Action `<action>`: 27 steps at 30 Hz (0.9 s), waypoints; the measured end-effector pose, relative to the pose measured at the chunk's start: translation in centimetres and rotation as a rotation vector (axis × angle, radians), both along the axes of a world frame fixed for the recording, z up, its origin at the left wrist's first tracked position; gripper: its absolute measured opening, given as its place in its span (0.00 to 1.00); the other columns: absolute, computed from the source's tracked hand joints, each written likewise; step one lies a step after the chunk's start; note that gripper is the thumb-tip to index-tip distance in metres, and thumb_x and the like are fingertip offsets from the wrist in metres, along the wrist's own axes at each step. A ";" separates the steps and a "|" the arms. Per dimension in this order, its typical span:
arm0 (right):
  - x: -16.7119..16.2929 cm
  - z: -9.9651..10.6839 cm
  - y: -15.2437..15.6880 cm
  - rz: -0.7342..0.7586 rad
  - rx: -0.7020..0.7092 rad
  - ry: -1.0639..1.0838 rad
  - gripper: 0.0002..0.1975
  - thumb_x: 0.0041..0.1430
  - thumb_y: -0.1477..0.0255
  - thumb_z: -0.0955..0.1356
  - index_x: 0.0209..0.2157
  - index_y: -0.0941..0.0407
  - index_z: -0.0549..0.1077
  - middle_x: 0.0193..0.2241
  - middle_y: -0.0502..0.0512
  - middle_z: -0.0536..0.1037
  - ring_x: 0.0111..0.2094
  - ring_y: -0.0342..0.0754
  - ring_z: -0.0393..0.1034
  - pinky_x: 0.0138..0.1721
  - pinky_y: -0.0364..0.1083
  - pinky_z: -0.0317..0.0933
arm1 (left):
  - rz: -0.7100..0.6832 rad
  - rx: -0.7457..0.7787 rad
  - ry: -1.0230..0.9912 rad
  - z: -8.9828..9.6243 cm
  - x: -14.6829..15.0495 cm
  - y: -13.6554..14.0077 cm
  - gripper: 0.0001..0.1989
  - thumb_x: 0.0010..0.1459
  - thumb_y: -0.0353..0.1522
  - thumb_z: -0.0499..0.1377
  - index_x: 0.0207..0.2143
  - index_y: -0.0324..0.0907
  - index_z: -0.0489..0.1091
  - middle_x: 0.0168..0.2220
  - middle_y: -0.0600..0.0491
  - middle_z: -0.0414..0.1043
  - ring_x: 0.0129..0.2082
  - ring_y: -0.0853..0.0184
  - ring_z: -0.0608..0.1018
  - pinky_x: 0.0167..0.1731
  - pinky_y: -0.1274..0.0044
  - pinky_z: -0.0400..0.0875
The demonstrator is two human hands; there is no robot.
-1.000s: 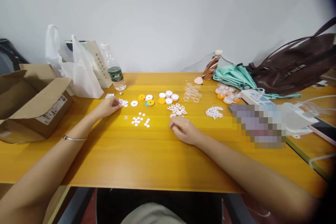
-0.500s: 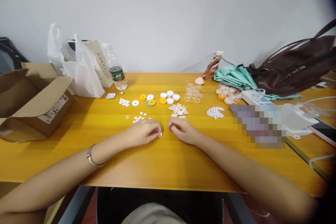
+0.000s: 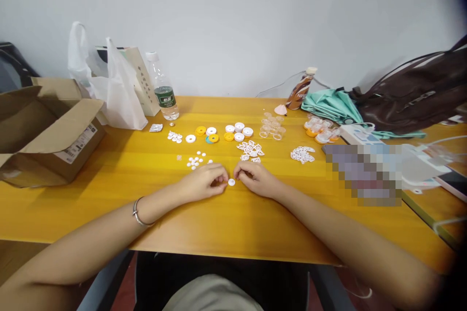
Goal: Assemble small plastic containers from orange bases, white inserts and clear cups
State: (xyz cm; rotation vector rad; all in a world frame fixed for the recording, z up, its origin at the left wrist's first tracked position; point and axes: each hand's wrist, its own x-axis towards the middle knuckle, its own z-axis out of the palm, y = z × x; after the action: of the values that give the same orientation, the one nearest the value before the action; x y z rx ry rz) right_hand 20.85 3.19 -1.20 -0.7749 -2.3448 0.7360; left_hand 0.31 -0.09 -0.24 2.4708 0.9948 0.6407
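Between the fingertips of both hands is a small white round disc point(image 3: 231, 182), its flat face toward me. My left hand point(image 3: 207, 182) is closed in a pinch at the disc's left edge. My right hand point(image 3: 257, 180) has its fingers curled together close by the disc's right side; what they hold, if anything, is hidden. Several small white discs point(image 3: 193, 163) lie beyond my left hand. White openwork pieces point(image 3: 251, 148) are heaped just past my right hand, and another pile of such flat white pieces point(image 3: 302, 154) lies farther right.
White round caps point(image 3: 239, 127), yellow rings point(image 3: 200, 130) and clear cups point(image 3: 272, 126) stand in groups farther back. An open cardboard box point(image 3: 69, 150) and water bottle point(image 3: 166, 97) are left. To the right are clear-and-orange pieces point(image 3: 321, 131), a teal umbrella point(image 3: 328, 107) and brown bag point(image 3: 408, 97).
My left hand has moved slightly right, bringing the small white disc closer to my right hand. More of the disc's face shows now. The camera view has shifted a little.
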 end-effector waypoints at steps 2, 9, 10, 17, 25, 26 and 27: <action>0.1 -0.1 0.0 -0.006 -0.029 -0.007 0.09 0.53 0.80 0.59 0.28 0.56 0.68 0.23 0.48 0.69 0.24 0.41 0.61 0.26 0.40 0.56 | -0.015 0.015 0.004 0.2 -0.1 -0.1 0.04 0.54 0.28 0.54 0.33 0.41 0.67 0.28 0.54 0.66 0.28 0.71 0.69 0.30 0.79 0.65; 0.0 -0.2 -0.4 0.013 -0.194 0.018 0.05 0.53 0.72 0.64 0.33 0.55 0.63 0.24 0.46 0.64 0.25 0.40 0.58 0.26 0.40 0.56 | 0.065 0.113 0.022 1.6 -2.5 1.6 0.05 0.53 0.27 0.52 0.33 0.40 0.66 0.30 0.54 0.67 0.32 0.69 0.70 0.36 0.77 0.64; -0.1 -0.2 -0.5 0.006 -0.212 0.022 0.06 0.53 0.71 0.65 0.33 0.55 0.63 0.24 0.46 0.63 0.25 0.40 0.58 0.27 0.40 0.57 | 0.119 0.134 -0.008 1.6 -3.1 2.3 0.05 0.53 0.28 0.52 0.32 0.40 0.66 0.30 0.54 0.67 0.32 0.69 0.71 0.36 0.77 0.64; -0.7 -0.6 -1.0 0.037 -0.162 0.033 0.13 0.50 0.70 0.68 0.37 0.54 0.61 0.29 0.49 0.65 0.29 0.42 0.61 0.30 0.42 0.59 | 0.481 0.228 -0.050 0.6 -6.2 6.0 0.10 0.55 0.32 0.51 0.39 0.39 0.67 0.35 0.50 0.69 0.37 0.65 0.72 0.41 0.72 0.65; -1.0 -0.5 -1.4 0.029 -0.024 -0.070 0.08 0.53 0.73 0.66 0.36 0.55 0.62 0.29 0.51 0.68 0.31 0.43 0.62 0.33 0.43 0.59 | 0.506 0.214 0.064 0.3 -6.1 7.5 0.17 0.55 0.38 0.55 0.44 0.39 0.66 0.42 0.47 0.70 0.43 0.60 0.71 0.45 0.69 0.63; -1.1 -0.4 -1.4 0.028 -0.017 -0.082 0.08 0.53 0.73 0.66 0.36 0.55 0.62 0.29 0.51 0.68 0.31 0.43 0.62 0.34 0.44 0.58 | 0.494 0.219 0.064 0.4 -5.7 7.8 0.17 0.55 0.39 0.56 0.44 0.40 0.66 0.42 0.47 0.71 0.43 0.60 0.71 0.45 0.69 0.63; -1.1 -0.4 -1.4 0.025 -0.011 -0.091 0.09 0.53 0.73 0.66 0.36 0.55 0.61 0.29 0.51 0.69 0.31 0.44 0.62 0.34 0.44 0.58 | 0.482 0.225 0.070 0.5 -5.3 8.0 0.17 0.54 0.39 0.56 0.44 0.40 0.66 0.43 0.48 0.71 0.44 0.60 0.71 0.45 0.69 0.63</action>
State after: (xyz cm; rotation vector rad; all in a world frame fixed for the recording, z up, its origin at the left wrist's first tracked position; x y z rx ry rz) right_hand 19.74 1.75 -1.60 -0.8003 -2.4379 0.7398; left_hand -5.00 7.91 0.23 2.4619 1.6524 0.8570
